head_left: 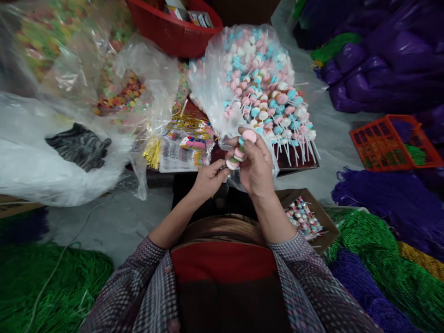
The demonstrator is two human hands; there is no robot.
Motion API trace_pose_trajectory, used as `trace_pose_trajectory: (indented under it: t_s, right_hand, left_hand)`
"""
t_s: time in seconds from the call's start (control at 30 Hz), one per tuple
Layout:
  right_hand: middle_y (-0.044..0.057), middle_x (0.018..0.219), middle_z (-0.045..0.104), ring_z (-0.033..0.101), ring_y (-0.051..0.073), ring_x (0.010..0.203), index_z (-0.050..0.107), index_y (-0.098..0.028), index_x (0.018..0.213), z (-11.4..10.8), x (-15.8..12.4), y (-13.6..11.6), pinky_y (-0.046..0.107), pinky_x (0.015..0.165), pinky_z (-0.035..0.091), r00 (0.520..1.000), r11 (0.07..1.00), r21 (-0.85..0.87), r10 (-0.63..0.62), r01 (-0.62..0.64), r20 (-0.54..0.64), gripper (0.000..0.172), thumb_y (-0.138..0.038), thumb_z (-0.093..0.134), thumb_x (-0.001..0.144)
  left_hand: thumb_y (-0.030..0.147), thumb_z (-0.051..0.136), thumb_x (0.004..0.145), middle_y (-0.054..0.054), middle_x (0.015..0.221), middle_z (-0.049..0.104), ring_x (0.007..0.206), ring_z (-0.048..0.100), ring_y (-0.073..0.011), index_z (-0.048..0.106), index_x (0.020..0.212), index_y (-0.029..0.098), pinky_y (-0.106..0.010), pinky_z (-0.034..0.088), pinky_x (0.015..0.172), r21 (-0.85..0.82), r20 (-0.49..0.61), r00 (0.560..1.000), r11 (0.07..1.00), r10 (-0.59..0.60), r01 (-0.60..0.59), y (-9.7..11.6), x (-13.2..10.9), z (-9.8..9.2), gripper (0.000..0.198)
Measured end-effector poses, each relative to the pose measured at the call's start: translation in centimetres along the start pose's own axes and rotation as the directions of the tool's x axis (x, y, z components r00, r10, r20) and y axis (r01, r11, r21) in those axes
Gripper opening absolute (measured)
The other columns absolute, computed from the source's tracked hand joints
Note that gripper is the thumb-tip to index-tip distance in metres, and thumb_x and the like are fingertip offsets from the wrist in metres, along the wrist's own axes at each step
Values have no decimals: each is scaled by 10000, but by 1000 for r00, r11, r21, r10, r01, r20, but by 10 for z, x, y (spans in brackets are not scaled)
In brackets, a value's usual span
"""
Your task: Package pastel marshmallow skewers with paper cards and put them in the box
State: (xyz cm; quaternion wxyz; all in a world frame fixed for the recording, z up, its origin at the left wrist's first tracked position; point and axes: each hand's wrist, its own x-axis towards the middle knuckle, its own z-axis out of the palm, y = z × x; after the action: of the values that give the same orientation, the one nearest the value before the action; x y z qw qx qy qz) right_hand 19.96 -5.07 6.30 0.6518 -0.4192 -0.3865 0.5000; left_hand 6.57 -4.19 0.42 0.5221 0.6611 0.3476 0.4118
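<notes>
My right hand (256,167) is closed round a candy skewer (241,149) of pink, white and green discs, held just below a big clear bag of pastel candy skewers (258,81). My left hand (210,178) pinches the lower end of the same skewer with fingertips together. Both hands sit above the front edge of a low dark table (298,166). White sticks poke out of the bag to the right of my hands.
A red basket (173,27) stands at the back. Clear bags of colourful candy (118,92) and a white bag with a dark cloth (78,145) lie left. A cardboard box of wrapped skewers (305,217) sits right, an orange crate (391,143) beyond. Green and purple bead strands surround me.
</notes>
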Motion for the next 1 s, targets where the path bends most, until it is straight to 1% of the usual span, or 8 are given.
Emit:
trace_pose_trajectory:
  t_s: [0.27,0.43,0.53,0.6,0.7,0.77,0.87,1.0]
  right_hand:
    - [-27,835,695,612,82,630,667,-299,1192,9,-3,-2,224,593,522,997,1000,10,2,-1,-78,458,-625,685,872]
    - [-24,816,689,643,90,647,687,-303,1185,12,-3,-2,228,603,544,996,1000,30,4,-2,-88,453,-648,648,894]
    - [-3,883,728,716,134,783,660,-322,1282,10,-2,-1,271,696,607,997,1000,13,0,1,-71,500,-647,636,902]
    - [11,1019,755,744,169,939,621,-354,1350,6,-1,-1,323,798,638,999,999,-19,-38,37,-33,516,-625,633,912]
    - [15,1261,734,720,210,1147,605,-385,1371,-2,1,-4,406,938,637,994,992,-60,-107,108,30,496,-571,657,914]
    - [20,1336,717,692,230,1226,639,-368,1333,-7,2,-6,450,999,619,989,987,-85,-134,139,59,470,-544,687,900]
    - [29,1316,738,685,242,1247,700,-338,1251,-11,2,-9,494,1050,596,987,981,-127,-139,148,80,405,-515,717,887]
    - [6,1236,770,705,232,1214,743,-343,1182,-16,1,-9,534,1083,575,988,970,-189,-148,155,51,327,-475,744,881]
  left_hand:
    - [592,598,936,49,585,563,526,480,-85,738,976,178,-206,399,548,-41,-11,1000,999,3,-3,-1,0,1,439]
    - [602,615,918,51,587,559,536,482,-84,751,951,178,-206,398,553,-37,-27,999,999,-30,29,0,0,3,447]
    - [620,621,907,52,581,561,522,478,-83,749,954,179,-210,399,547,-61,-38,999,997,-38,36,0,0,3,461]
    - [625,624,906,53,581,551,520,470,-80,737,934,178,-210,394,545,-92,-36,999,995,-40,36,0,1,1,462]
    - [625,618,914,55,572,527,517,452,-76,706,894,172,-209,379,538,-138,2,999,990,-38,38,0,2,-3,462]
    - [631,616,914,55,567,519,518,442,-75,688,872,170,-210,368,534,-153,29,999,987,-38,42,-1,1,-5,469]
    - [646,617,905,52,575,522,528,444,-77,673,839,177,-216,372,545,-159,59,998,986,-30,39,-2,1,-6,478]
    - [650,614,905,51,578,519,532,444,-80,676,826,190,-225,389,562,-152,66,997,988,-26,36,-2,0,-7,471]
